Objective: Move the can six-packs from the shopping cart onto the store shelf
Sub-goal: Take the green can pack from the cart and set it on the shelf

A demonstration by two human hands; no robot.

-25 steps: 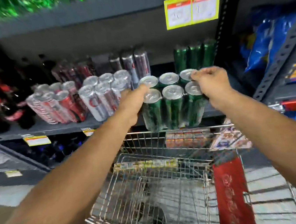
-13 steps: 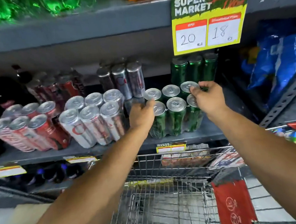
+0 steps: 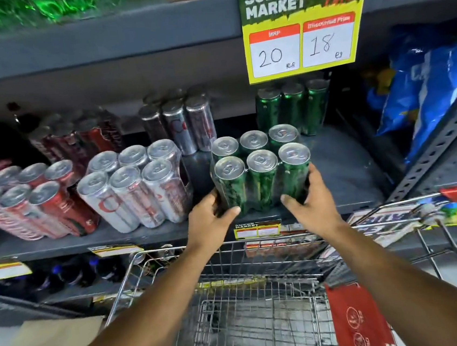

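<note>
Two hands are closed on the lower corners of the green can six-pack (image 3: pixel 260 169): the left hand (image 3: pixel 212 222) is wrapped around its near-left can, the right hand (image 3: pixel 311 206) around its near-right can, so the grip is grasping the pack from both sides. Below and nearer than the grip, the wire shopping cart (image 3: pixel 235 299) is seen with no six-pack visible in its basket, so this is judged to be the last pack. At the grip, the pack is standing upright on the store shelf (image 3: pixel 343 172), close to its front edge. The step in hand is judged to be squaring and seating the pack. It would best be slid straight back with even pressure low on both sides, so that it is not tipped. Left of the grip, a gap to the silver can six-pack (image 3: pixel 138 185) should be kept. Beyond the grip, the rear row of green cans (image 3: pixel 293 106) marks the stopping line.
</note>
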